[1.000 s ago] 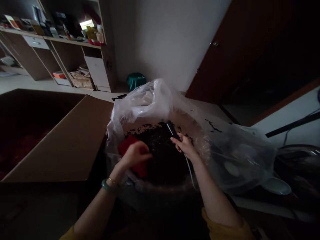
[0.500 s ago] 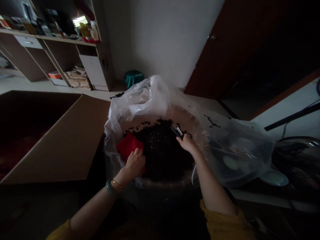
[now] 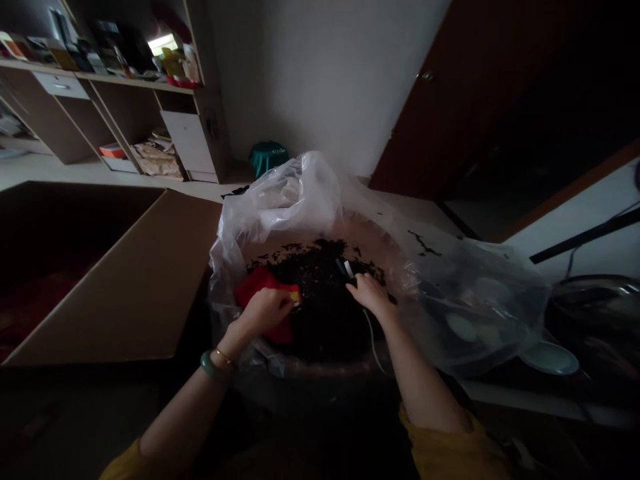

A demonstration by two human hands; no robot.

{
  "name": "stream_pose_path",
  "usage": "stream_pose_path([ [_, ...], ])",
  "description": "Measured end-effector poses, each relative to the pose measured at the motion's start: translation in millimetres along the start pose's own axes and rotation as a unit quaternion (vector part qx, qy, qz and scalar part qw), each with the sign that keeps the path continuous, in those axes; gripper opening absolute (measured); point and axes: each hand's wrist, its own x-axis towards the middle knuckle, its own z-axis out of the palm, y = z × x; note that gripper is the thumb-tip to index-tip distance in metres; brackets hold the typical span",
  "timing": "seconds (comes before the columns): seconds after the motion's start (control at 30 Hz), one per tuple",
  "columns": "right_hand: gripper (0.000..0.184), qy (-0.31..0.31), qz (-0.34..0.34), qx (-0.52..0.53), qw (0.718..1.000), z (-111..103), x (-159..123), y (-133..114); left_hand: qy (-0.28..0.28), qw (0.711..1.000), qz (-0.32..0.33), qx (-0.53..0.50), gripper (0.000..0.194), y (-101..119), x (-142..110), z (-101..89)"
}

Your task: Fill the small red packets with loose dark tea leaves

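Note:
A big round container lined with a clear plastic bag (image 3: 300,193) holds a heap of dark loose flakes (image 3: 320,300). My left hand (image 3: 265,310) is closed on a red pouch (image 3: 253,285) at the heap's left edge; a small yellow patch shows at the pouch's mouth. My right hand (image 3: 367,293) grips a dark scoop-like tool (image 3: 345,269) with a pale blade, its tip pushed into the flakes. A thin white cord hangs below that wrist. A green bangle sits on my left wrist.
A large open cardboard box (image 3: 125,280) stands at the left. Shelves with clutter (image 3: 125,60) line the far wall, with a teal stool (image 3: 269,157) beside them. A dark door (image 3: 450,100) is at the right. Pale dishes (image 3: 550,358) lie under plastic at the right.
My left hand shifted right with the red pouch, tilting its mouth toward the heap. My right hand drew the tool slightly left and down into the flakes.

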Motion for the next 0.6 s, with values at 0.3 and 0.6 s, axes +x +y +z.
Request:
stream_pose_path([
  [0.3,0.032,0.210,-0.520,0.107,0.821,16,-63,-74,0.129,0.981,-0.054,-0.135,0.022,19,13,-4.9],
  [0.6,0.039,0.019,-0.276,0.408,0.870,31,-62,-79,0.417,0.899,0.137,-0.001,0.024,28,11,34.4],
])
